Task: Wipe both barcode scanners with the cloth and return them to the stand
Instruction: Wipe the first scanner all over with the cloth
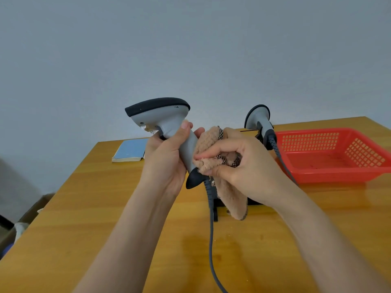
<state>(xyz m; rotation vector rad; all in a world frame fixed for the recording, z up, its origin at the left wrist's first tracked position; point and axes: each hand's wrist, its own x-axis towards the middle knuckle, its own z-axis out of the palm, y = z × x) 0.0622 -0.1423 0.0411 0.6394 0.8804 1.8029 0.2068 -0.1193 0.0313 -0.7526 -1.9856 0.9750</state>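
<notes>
Scanner [163, 121] grey, black-capped, upright, tan cloth [213, 153] against handle

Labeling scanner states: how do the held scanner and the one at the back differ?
The held scanner is off the stand, gripped by the left hand; the back scanner sits in the stand. The cloth, in the right hand, presses the held scanner; nothing touches the back scanner. Both are grey, black-trimmed and corded.

Both bare forearms reach forward and converge at mid-frame. The left hand [167, 153] closes its grip with thumb up and fingers curled. The right hand [239, 163] has fingers bunched, index extended leftward.
</notes>
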